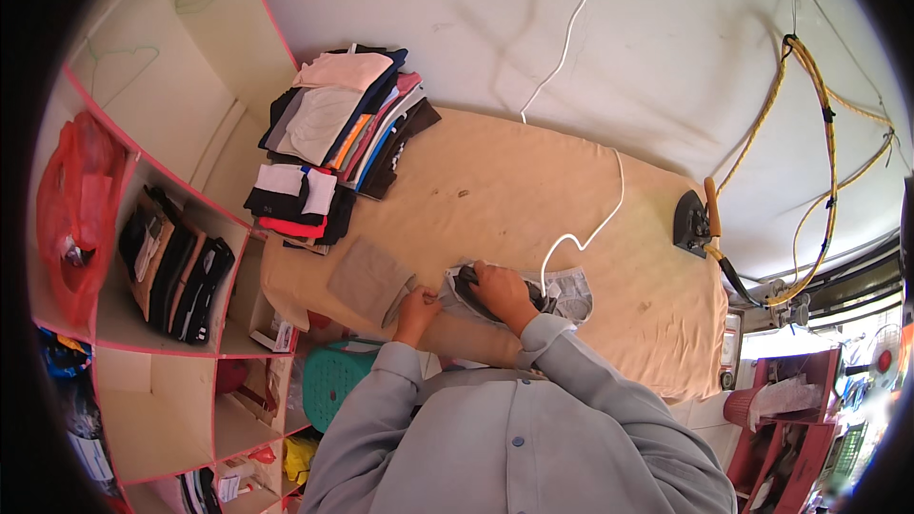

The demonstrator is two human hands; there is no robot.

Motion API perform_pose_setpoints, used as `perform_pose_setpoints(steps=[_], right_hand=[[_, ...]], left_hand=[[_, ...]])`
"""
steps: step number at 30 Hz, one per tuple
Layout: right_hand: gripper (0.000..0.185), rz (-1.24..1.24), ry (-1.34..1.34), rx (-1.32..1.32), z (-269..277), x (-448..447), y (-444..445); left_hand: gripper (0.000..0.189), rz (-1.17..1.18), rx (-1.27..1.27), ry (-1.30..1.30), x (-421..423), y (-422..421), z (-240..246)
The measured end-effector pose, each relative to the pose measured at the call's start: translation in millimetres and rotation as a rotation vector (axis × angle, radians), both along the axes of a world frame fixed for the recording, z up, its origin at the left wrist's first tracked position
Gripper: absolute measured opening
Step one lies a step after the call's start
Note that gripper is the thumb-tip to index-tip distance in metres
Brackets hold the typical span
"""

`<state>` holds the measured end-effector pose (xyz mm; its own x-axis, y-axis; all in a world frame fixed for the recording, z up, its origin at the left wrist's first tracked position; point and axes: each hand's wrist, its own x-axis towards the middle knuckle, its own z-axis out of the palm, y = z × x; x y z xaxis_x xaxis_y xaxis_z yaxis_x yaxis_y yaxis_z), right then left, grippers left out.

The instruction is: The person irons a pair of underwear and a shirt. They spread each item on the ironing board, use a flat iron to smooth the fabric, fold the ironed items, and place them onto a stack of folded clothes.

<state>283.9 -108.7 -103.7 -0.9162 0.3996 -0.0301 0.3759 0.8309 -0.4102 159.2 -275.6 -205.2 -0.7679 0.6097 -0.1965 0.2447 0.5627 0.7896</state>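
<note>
On the cloth-covered ironing table (514,178), my right hand (503,291) is closed around the handle of a dark clothes iron (465,288) with a white cord (620,185). The iron rests on a light grey garment (575,293) with an elastic-looking waistband. My left hand (419,307) pinches the edge of a taupe folded cloth (371,278) lying left of the iron; whether it also holds the grey garment's edge is hard to see. Part of the garment is hidden under my right hand and sleeve.
Stacks of folded clothes (335,114) stand at the table's back left. A second iron (691,223) with an orange handle stands on end at the right, its yellow hose (832,121) hanging from above. Pink-edged shelves (157,350) and a green plastic stool (335,382) are at the left.
</note>
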Motion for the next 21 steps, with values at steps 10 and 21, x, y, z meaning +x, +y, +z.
perform_pose_setpoints(steps=[10,21], right_hand=[[0.026,-0.090,-0.036,0.047,3,26,1],[0.026,-0.134,-0.039,0.044,-2,95,27]], left_hand=[[0.018,0.074,0.178,-0.736,-8,1,-16],[0.020,-0.023,-0.119,0.331,25,27,18]])
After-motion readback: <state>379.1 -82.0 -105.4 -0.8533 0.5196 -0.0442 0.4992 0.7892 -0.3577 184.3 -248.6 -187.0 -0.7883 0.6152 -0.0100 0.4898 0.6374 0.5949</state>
